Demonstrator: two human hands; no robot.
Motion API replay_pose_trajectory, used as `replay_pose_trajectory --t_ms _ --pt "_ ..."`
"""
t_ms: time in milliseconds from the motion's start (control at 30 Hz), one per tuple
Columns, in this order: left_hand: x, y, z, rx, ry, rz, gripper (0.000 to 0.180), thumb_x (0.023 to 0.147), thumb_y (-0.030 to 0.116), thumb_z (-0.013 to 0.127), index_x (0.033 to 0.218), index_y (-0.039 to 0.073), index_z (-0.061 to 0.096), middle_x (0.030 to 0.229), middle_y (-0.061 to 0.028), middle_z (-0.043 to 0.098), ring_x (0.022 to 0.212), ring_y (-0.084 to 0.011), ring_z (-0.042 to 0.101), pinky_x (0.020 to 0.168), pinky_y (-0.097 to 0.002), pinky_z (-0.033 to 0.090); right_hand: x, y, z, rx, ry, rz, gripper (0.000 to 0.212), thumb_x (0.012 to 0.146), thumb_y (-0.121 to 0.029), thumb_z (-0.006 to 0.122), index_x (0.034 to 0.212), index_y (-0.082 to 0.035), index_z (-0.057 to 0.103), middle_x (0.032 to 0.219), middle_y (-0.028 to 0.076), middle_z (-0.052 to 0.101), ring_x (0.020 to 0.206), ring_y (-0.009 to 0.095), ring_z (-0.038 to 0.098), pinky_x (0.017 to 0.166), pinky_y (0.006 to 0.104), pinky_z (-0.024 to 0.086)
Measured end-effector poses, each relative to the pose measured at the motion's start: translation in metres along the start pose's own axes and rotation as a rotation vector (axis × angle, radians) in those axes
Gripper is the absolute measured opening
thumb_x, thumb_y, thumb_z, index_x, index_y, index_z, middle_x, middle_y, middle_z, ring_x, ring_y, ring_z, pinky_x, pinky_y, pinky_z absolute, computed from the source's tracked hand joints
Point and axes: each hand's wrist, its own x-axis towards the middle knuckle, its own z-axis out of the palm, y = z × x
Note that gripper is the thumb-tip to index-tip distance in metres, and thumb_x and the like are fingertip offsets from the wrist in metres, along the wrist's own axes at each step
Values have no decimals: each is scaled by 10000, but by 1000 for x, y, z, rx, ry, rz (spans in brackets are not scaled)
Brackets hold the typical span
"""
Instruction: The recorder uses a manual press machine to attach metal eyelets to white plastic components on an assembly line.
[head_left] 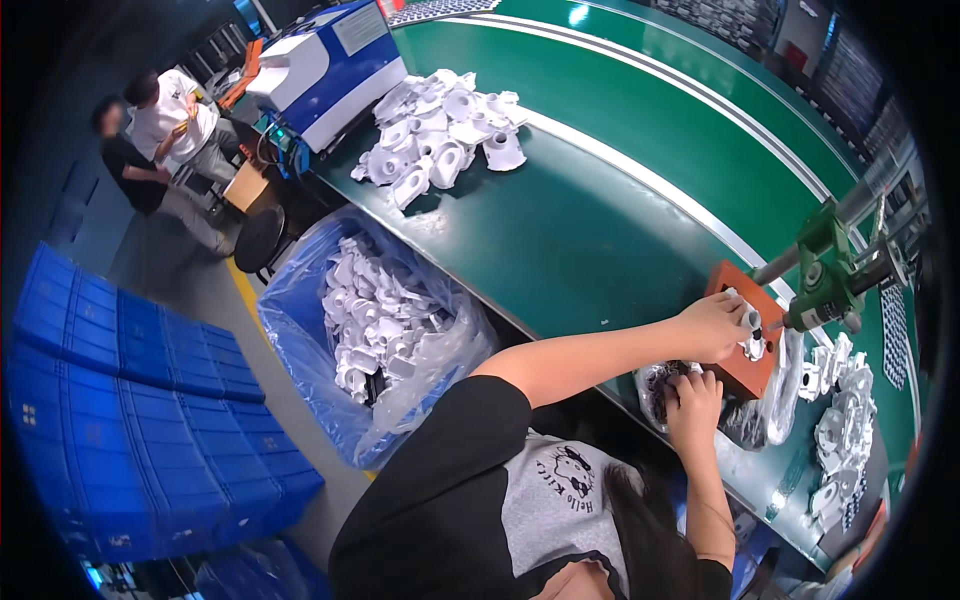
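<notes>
My left hand (716,327) reaches across to an orange fixture block (738,377) at the right of the green worktable. Its fingers close on a white moulded plastic part (753,346) seated on the block. Beside the block's near side, my right hand (692,402) has its fingers curled at a clear bag of small dark pieces (657,388). What lies between those fingers is hidden. A green press (822,270) stands over the block's far right, its tip close to the white part.
White parts are heaped on the table (560,235) in a far pile (440,130) and a right-hand pile (845,430). A blue lined bin (385,325) holds more. Blue crates (130,400), a blue-and-white machine (330,75) and two people (180,120) are at left. A green conveyor (640,95) runs behind.
</notes>
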Motion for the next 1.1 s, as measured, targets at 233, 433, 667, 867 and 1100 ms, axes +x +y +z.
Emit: replay_pose_trajectory --t_ms 233,433,667,867,1100 --pt "-1 2 -3 25 15 6 182 737 135 585 901 68 627 1073 -187 590 1094 -336 524 989 -479 374 3 13 1 194 -50 90 90 701 -43 629 779 -28 588 757 121 559 742 309 523 663 406 399" --pt "5 8 -19 117 -170 11 265 767 191 572 1002 78 619 1141 -176 572 1118 -337 510 997 -477 355 10 47 -49 761 -272 523 95 777 -75 625 782 15 592 637 10 543 598 91 509 560 253 409" --pt "4 11 -27 18 -196 -113 272 820 191 567 1071 94 602 1271 -195 513 1205 -385 454 1041 -467 332 31 134 -79 982 -186 725 174 850 -170 633 764 -29 578 576 -41 445 465 30 375 415 206 260" --pt "4 10 -28 27 -182 -73 237 818 154 553 1034 67 599 1272 -181 514 1192 -360 474 1014 -443 365 54 159 -67 1121 -310 776 116 825 -119 639 776 -20 601 584 -41 432 468 37 354 410 211 220" --pt "3 7 -25 28 -147 -45 219 815 148 558 1014 61 588 1250 -178 524 1179 -359 481 1002 -444 374 66 169 -70 1169 -429 831 40 846 -60 608 843 -22 596 550 -60 373 427 17 287 388 198 184"
